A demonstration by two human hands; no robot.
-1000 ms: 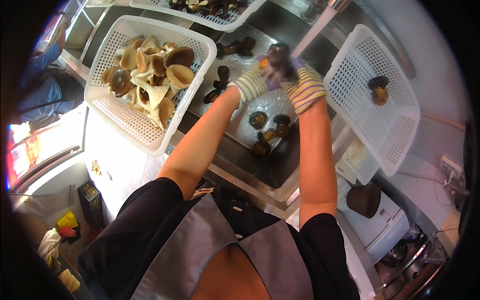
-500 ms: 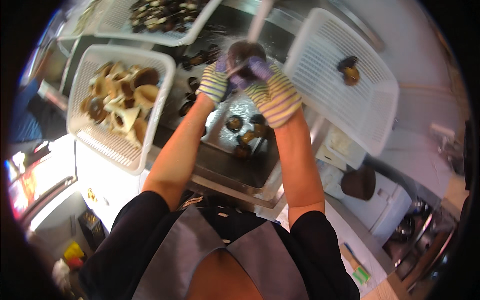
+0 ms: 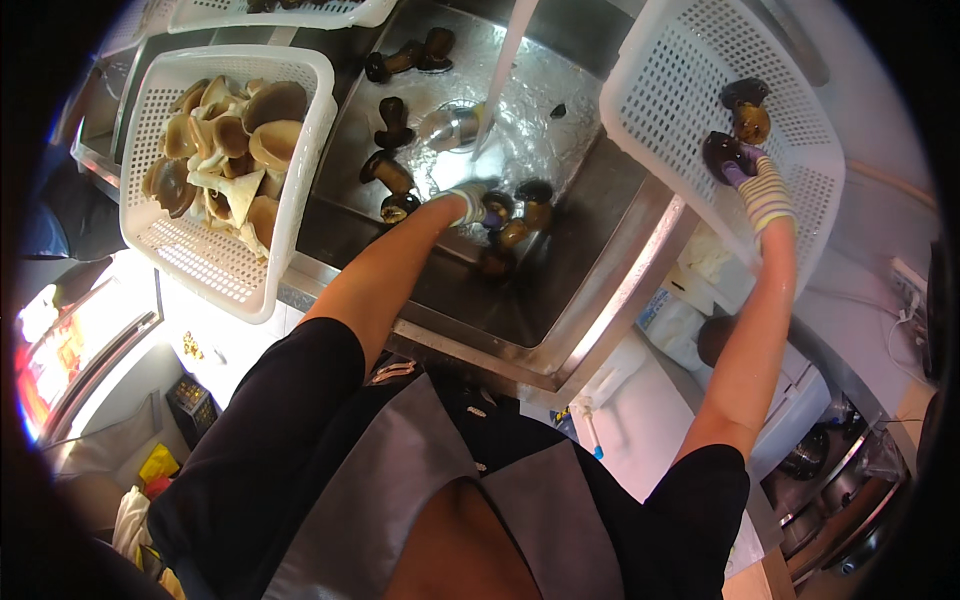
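While your right hand (image 3: 757,178) is in the white basket (image 3: 672,95), its grip looks closed around a dark mushroom (image 3: 721,157), just beside the stubby mushroom (image 3: 749,117) lying there. Your left hand (image 3: 474,204) is down in the metal sink (image 3: 445,300), by a cluster of mushrooms (image 3: 514,233); whether that grip holds one cannot be told. It seems best to loosen your fingers low and gently, since the smooth, rounded cap probably bruises easily and slips when wet. The basket is perforated plastic, the sink shiny, your gloves (image 3: 771,206) striped cloth.
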